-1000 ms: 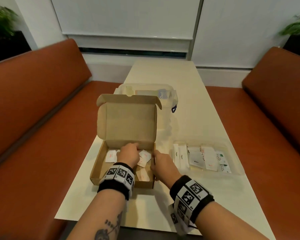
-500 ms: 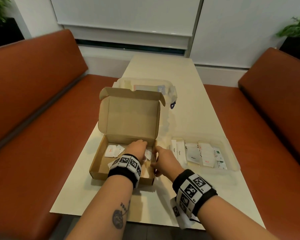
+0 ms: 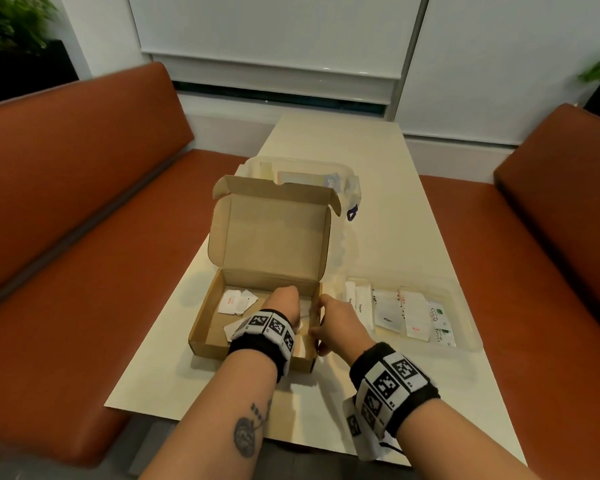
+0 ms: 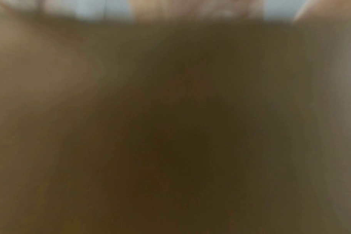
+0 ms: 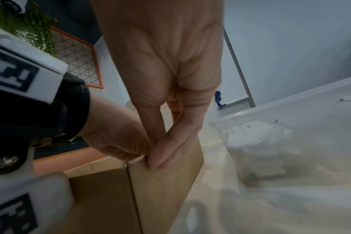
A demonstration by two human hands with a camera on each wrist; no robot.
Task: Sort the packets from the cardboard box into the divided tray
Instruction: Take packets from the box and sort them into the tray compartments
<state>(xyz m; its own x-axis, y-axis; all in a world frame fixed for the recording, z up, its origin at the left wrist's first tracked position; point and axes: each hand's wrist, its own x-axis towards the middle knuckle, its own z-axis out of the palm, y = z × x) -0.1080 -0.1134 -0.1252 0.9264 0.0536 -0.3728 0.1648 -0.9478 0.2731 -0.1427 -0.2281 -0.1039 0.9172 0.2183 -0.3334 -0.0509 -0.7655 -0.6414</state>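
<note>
In cardboard box (image 3: 257, 289): left hand (image 3: 284, 303) fingers hidden; right hand (image 3: 340, 327) pinches box wall.

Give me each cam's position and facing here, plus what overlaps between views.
Head: worn on the head, looks forward and down the table at the open cardboard box and divided tray; shows both forearms, left hand inside the box, right hand at its right wall.
Left wrist: down in the box, blurred brown; the hand's state is unreadable.
Right wrist: under the right wrist, looks along the palm; right hand grips the box wall, with the left hand beside it.
Shared: head and right wrist both show the box, tray and both hands.
</note>
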